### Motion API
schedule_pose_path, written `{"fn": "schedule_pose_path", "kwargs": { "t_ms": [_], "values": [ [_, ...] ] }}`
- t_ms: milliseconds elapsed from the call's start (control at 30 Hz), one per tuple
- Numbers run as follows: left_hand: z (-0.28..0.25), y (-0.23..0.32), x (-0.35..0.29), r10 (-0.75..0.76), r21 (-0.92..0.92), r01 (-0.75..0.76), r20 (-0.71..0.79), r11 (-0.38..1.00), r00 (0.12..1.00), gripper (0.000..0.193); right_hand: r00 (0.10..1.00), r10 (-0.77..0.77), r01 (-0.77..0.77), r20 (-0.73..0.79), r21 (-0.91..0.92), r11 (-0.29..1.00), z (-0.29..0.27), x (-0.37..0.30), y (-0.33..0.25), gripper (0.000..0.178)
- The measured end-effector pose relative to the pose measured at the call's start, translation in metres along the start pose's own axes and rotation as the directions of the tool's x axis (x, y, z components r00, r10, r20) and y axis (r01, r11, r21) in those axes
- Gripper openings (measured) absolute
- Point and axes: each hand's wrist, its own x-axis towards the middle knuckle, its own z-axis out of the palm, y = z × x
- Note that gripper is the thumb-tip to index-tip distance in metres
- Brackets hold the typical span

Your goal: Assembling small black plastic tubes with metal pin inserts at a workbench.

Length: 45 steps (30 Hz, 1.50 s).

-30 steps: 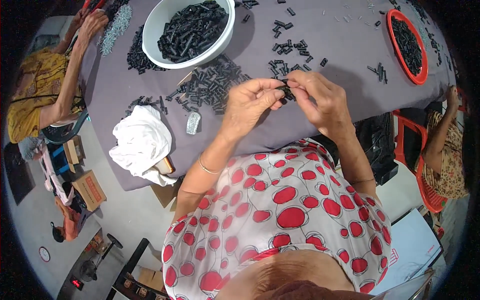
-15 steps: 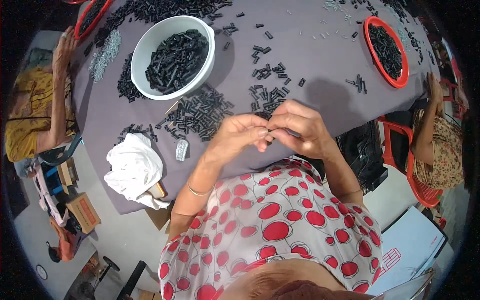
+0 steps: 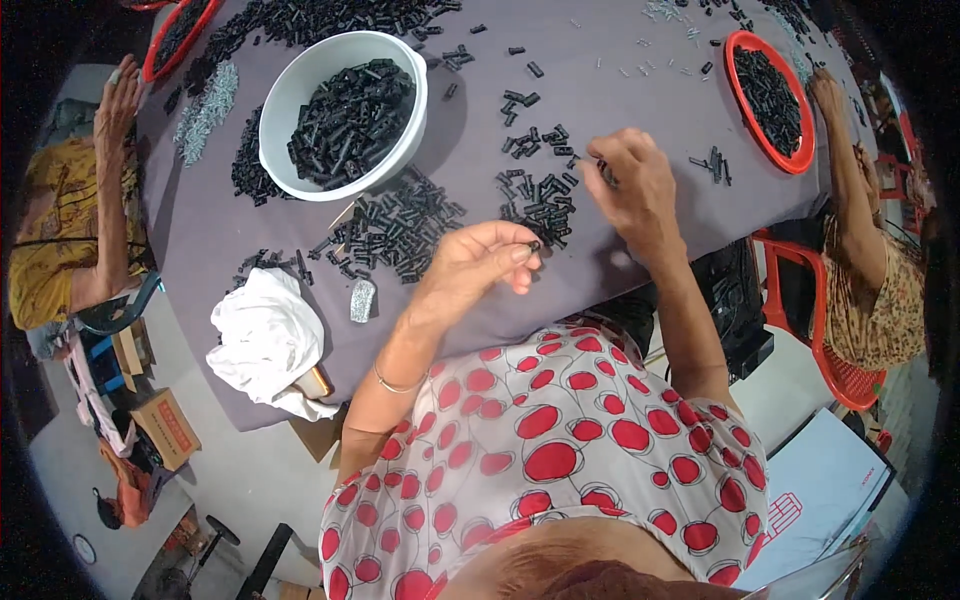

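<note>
My left hand (image 3: 482,262) is closed in a pinch over the near edge of the table. Between its thumb and forefinger sits a small black plastic piece (image 3: 535,247), mostly covered by the fingertips. My right hand (image 3: 638,190) is over the table, farther out and to the right, with its fingers curled around another small black piece (image 3: 607,172). Just left of that hand lies a loose group of black plastic pieces (image 3: 545,205). A larger heap of similar pieces (image 3: 405,225) spreads beyond my left hand.
A white basin (image 3: 422,125) full of black parts stands at the far left. Nearer lie a white cloth (image 3: 265,325) and a bag-like clump of silvery bits (image 3: 362,300). A red basket (image 3: 735,75) is at the far right. People sit at both sides.
My right hand has left my left hand and moved away to the right, over the scattered pieces. My left hand has stayed in place. The person at right has reached forward.
</note>
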Motion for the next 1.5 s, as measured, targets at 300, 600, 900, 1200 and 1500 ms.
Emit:
{"fn": "schedule_pose_path", "kwargs": {
  "t_ms": [300, 600, 900, 1200, 1500],
  "values": [
    [0.000, 0.001, -0.001, 0.042, -0.043, -0.043, -0.029, 0.998, 0.999, 0.019, 0.997, -0.065, 0.073, 0.040, -0.241, 0.968, 0.014, -0.001, -0.014, 0.025],
    [-0.002, -0.002, 0.000, 0.081, -0.035, -0.083, -0.045, 0.996, 0.996, 0.020, 0.950, 0.262, -0.310, 0.167, 0.549, 0.776, -0.006, -0.003, -0.029, 0.009],
    [0.001, -0.003, 0.002, 0.128, 0.005, -0.128, -0.093, 0.992, 0.987, 0.021, 0.780, 0.298, -0.619, 0.550, 0.749, 0.238, -0.017, -0.014, -0.047, 0.011],
    [0.002, -0.003, 0.002, 0.164, 0.009, -0.164, -0.103, 0.986, 0.981, 0.020, 0.925, 0.214, -0.378, 0.313, 0.716, 0.588, -0.014, -0.023, -0.064, 0.012],
    [0.003, -0.003, 0.002, 0.145, -0.026, -0.150, -0.122, 0.988, 0.982, 0.022, 0.970, 0.141, -0.235, 0.197, 0.619, 0.749, -0.010, -0.025, -0.066, 0.013]
  ]
}}
